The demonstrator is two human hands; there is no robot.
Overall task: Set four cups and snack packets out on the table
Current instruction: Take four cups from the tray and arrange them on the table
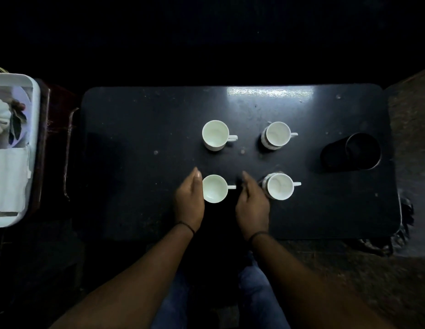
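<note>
Several white cups stand upright on the dark table (135, 138) in a square, handles to the right: far left cup (215, 134), far right cup (277, 134), near left cup (215, 188), near right cup (280, 186). My left hand (189, 203) lies with straight fingers against the left side of the near left cup. My right hand (252, 203) is between the two near cups, fingers extended, beside that cup's handle; whether it touches anything I cannot tell. No snack packets are recognisable in the dim light.
A white tray (34, 148) sits left of the table on a dark stand, holding a folded white cloth (9, 176) and a plate with a pale round object. A dark cylindrical container (362, 150) stands at the table's right end.
</note>
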